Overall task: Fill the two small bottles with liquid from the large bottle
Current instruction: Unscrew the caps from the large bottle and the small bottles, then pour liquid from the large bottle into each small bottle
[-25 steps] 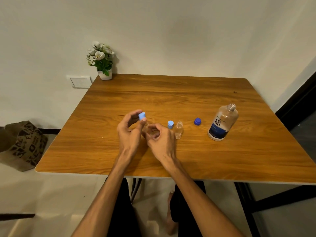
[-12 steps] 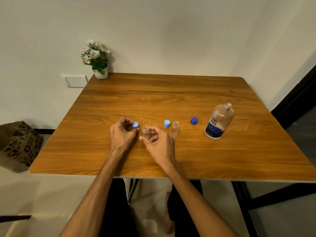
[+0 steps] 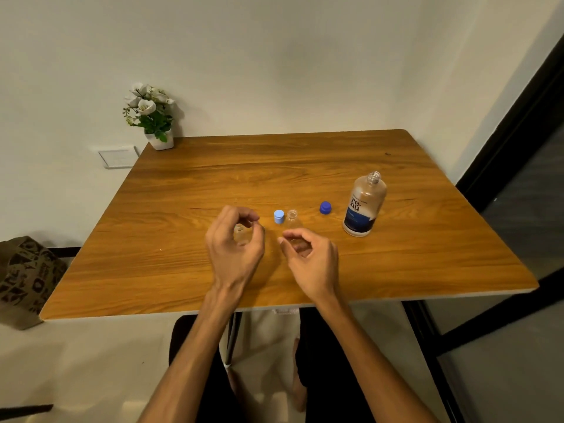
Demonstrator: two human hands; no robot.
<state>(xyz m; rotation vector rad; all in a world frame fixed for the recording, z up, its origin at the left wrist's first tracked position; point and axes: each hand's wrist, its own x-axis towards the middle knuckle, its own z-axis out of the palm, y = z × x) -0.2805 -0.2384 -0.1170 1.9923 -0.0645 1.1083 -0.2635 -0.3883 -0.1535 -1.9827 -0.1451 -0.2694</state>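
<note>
My left hand (image 3: 233,248) curls around a small clear bottle (image 3: 240,234), which shows uncapped through the ring of thumb and fingers. My right hand (image 3: 309,259) hovers just right of it with loosely curled fingers and nothing in them. Behind the hands stand a light blue cap (image 3: 279,216) and a second small clear bottle (image 3: 292,215), also uncapped, side by side. Farther right lies a dark blue cap (image 3: 325,207). The large bottle (image 3: 364,206) with a dark blue label stands upright and uncapped at the right. The other light blue cap is hidden.
A wooden table (image 3: 305,166) carries everything. A white pot of flowers (image 3: 152,117) stands at its far left corner. A brown paper bag (image 3: 24,279) sits on the floor to the left. A dark door frame runs along the right.
My left hand lowered with the light blue cap, which is now out of sight, and closed around the small bottle. My right hand let that bottle go and drew back to the right.
</note>
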